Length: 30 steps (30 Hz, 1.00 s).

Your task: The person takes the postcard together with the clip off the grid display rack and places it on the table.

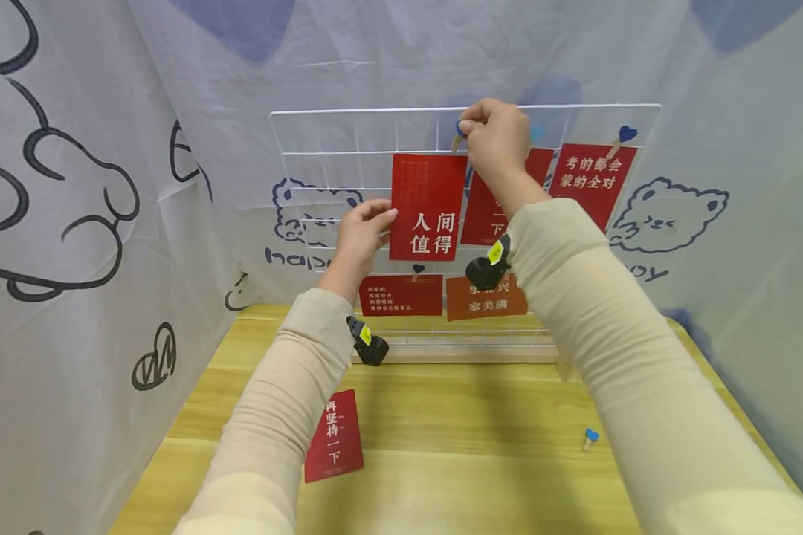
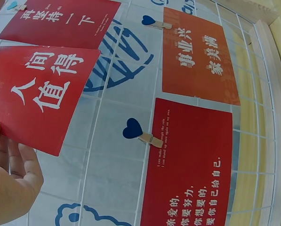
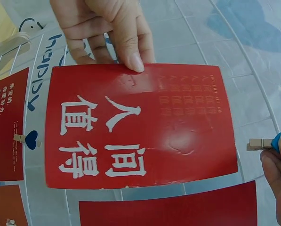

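My left hand point(image 1: 360, 241) pinches the left edge of a red card point(image 1: 424, 204) with white characters, thumb in front and fingers behind. The card stands upright before the white wire grid point(image 1: 334, 152). At the grid's upper part, my right hand point(image 1: 500, 141) pinches a small wooden clothespin point(image 3: 260, 144) by its blue heart end. In the right wrist view, the clothespin's tip is just off the card's top edge, apart from it. Another red card point(image 1: 475, 212) hangs behind and right of the held one, partly hidden by my right hand and wrist.
More cards hang on the grid: a red one point(image 1: 592, 178) at the upper right, a red one point(image 1: 401, 296) and an orange one point(image 1: 487, 299) below. On the wooden table point(image 1: 428, 483) lie a loose red card point(image 1: 337, 438) and a blue-heart clothespin point(image 1: 590, 438).
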{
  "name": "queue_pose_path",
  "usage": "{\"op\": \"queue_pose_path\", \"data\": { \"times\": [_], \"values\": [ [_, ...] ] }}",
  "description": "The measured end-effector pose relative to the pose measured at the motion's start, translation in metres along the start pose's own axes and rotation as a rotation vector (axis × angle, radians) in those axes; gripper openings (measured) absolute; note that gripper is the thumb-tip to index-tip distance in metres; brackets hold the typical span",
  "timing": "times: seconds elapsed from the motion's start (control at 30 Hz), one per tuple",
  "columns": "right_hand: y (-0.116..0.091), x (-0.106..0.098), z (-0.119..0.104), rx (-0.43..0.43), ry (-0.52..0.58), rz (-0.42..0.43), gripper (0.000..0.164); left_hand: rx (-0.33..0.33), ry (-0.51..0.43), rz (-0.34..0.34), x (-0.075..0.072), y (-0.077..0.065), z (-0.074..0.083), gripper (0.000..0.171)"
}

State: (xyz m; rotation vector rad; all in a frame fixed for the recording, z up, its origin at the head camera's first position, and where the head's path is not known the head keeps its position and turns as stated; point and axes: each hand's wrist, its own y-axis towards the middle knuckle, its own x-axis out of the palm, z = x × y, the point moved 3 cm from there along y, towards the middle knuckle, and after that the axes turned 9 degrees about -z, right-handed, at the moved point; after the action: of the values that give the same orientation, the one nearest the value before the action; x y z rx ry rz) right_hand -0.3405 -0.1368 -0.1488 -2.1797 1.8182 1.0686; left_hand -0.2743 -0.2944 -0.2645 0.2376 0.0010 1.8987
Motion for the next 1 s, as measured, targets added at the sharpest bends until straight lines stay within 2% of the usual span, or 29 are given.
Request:
{"op": "queue_pose_path", "data": {
  "times": [0.2,0.27,0.5,0.67,0.7,0.83,0.87,0.93,0.97,1.0],
  "values": [
    [0.002,-0.002,0.005,-0.020,0.169,0.024,0.015,-0.005,-0.021,-0.013,-0.002,-0.001,-0.004,0.017],
    [0.000,-0.003,0.007,-0.006,0.207,0.013,0.016,-0.009,-0.018,-0.019,-0.004,-0.003,-0.006,0.018],
    [-0.001,-0.001,0.020,0.023,0.445,-0.035,0.018,-0.016,-0.031,-0.031,-0.013,-0.008,-0.014,0.017],
    [-0.004,0.001,0.032,-0.014,0.503,-0.045,0.016,-0.029,-0.054,-0.034,-0.017,-0.013,-0.022,0.010],
    [-0.001,0.003,0.039,-0.019,0.544,-0.061,0.014,-0.032,-0.059,-0.035,-0.018,-0.014,-0.024,0.009],
    [-0.012,0.005,0.049,-0.016,0.528,-0.100,0.019,-0.049,-0.067,-0.038,-0.020,-0.021,-0.032,0.008],
    [-0.008,0.008,0.059,-0.012,0.554,-0.120,0.018,-0.056,-0.064,-0.034,-0.021,-0.022,-0.034,0.008],
    [-0.017,0.008,0.060,-0.008,0.515,-0.137,0.022,-0.070,-0.061,-0.035,-0.023,-0.026,-0.039,0.010],
    [-0.014,0.009,0.069,-0.015,0.557,-0.160,0.021,-0.076,-0.062,-0.036,-0.024,-0.028,-0.041,0.011],
    [-0.017,0.009,0.071,-0.016,0.554,-0.168,0.021,-0.079,-0.067,-0.035,-0.024,-0.029,-0.044,0.013]
  ]
}}
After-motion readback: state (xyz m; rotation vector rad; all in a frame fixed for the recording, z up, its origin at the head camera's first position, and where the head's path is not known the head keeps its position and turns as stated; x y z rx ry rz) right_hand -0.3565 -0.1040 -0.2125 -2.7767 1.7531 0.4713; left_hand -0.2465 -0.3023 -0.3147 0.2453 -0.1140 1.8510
